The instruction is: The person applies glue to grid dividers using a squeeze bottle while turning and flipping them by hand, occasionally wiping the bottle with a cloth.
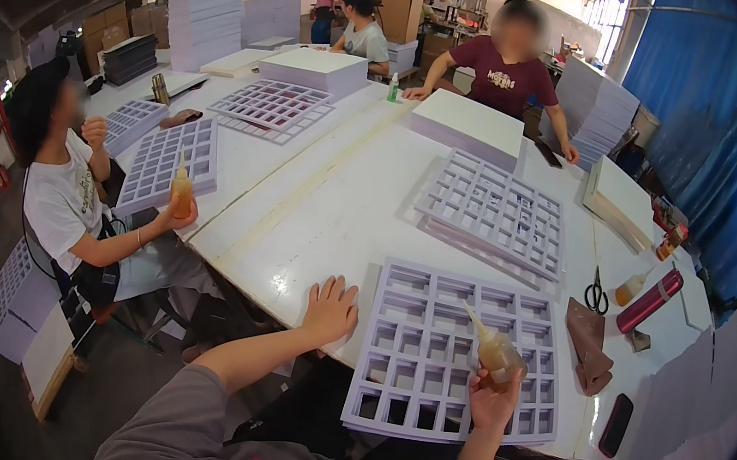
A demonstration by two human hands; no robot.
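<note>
White worktable (306, 212) in a busy workshop, light bouncing off the top, folks seated around it. Squeeze bottle (501, 357) is up over the near grid panel (453, 364), tilted, nozzle pointing away and a bit left. Right hand (492, 402) has its fingers curled around the lower half, pretty snug; how hard it's squeezing, can't tell. Left hand (331, 313) is flat on the table just beside the panel, fingers a little spread, gripping nothing

What could bite them imo: too firm a squeeze with the nozzle tipped like that and the liquid might dribble into the wrong cells. Also the panel's near edge looks like it pokes past the table edge, so a bump from the body could shove it

Containers: the squeeze bottle has amber stuff in it, level's hard to read. Panel cells just show dark gaps or whatever's underneath. Off to the right there's a red flask (649, 301), contents hidden, with a smaller bottle (630, 290) leaning over near it. A co-worker at far left holds another amber bottle (181, 193) nozzle up
</note>
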